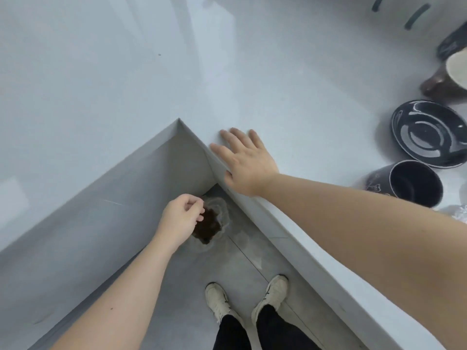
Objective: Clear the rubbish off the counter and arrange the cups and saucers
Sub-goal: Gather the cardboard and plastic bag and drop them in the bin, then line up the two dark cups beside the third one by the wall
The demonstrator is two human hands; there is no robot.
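The left hand (183,214) hangs below the inner corner of the pale grey L-shaped counter (106,79), its fingers curled narrow over a round, clear-lined rubbish bin (214,222) on the grey floor. A dark brown crumpled scrap (207,227) lies just under the fingertips; whether the fingers are pinching it or it already rests in the bin, I cannot tell.

The right hand (246,162) lies flat and spread wide on the counter's front edge just right of that corner, holding nothing.

What is left of the job sits along the counter's right edge: a glossy black saucer (429,133), a black cup tipped on its side (409,184) nearer the front edge with its mouth facing the person, and further back a brown cup with a cream interior (449,77), cut off by the frame. All 3 lie to the right of the right hand, well apart from the left. So the right hand is judged the nearer one for the cups; the tipped cup's long axis runs roughly along the counter towards it.
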